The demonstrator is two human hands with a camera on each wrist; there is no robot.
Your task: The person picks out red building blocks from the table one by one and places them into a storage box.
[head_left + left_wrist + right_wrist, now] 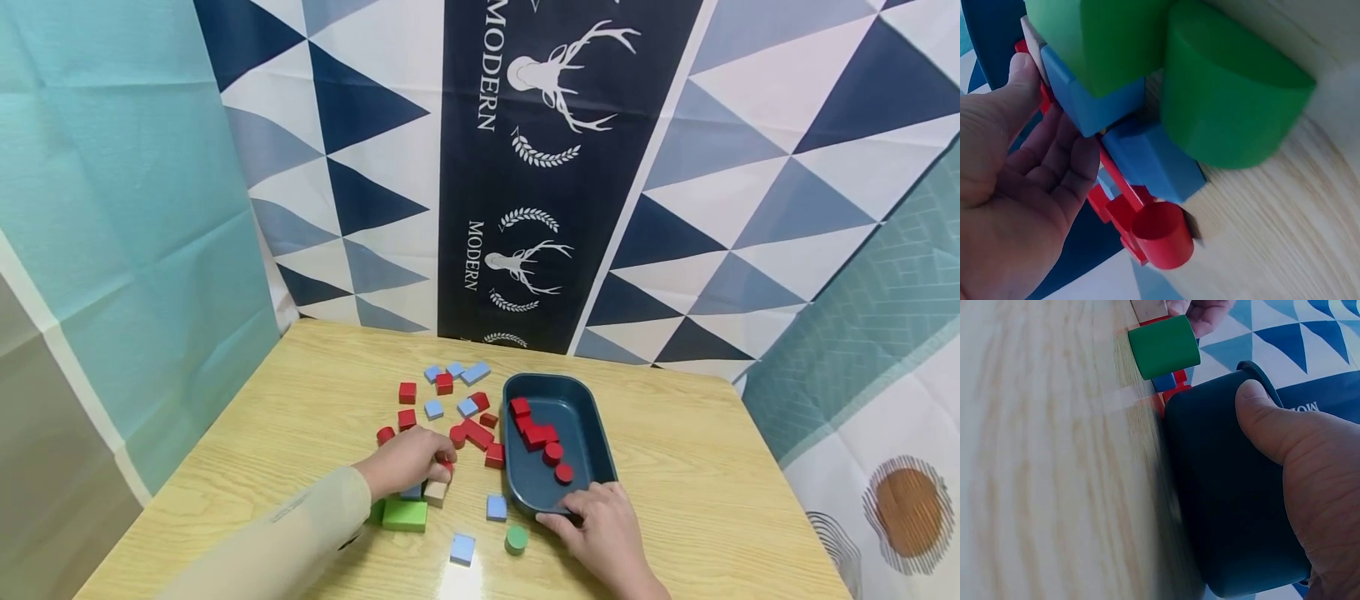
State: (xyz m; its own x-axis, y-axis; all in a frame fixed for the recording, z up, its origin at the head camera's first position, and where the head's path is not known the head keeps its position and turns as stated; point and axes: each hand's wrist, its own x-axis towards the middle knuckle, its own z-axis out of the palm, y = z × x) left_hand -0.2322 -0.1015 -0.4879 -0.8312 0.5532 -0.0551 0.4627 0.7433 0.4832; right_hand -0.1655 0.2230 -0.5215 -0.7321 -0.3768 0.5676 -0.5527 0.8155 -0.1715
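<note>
My left hand [408, 461] reaches into the loose blocks left of the tray, thumb and fingers curled round a red block [447, 468] that they mostly hide. In the left wrist view, red edges of this block [1046, 99] show between thumb and fingers. Close by lie a beige block [435, 492], a light green block [405, 515] and blue blocks [1155, 159]. My right hand [603, 529] grips the near rim of a dark blue tray [606, 442], thumb over the edge in the right wrist view. Several red blocks [536, 437] lie inside the tray.
More red blocks [407, 392] and light blue blocks [476, 373] are scattered on the wooden table [300, 400] left of the tray. A green cylinder [516, 539] and a light blue block [462, 549] lie near the front. Patterned cloth [375, 167] hangs behind the table.
</note>
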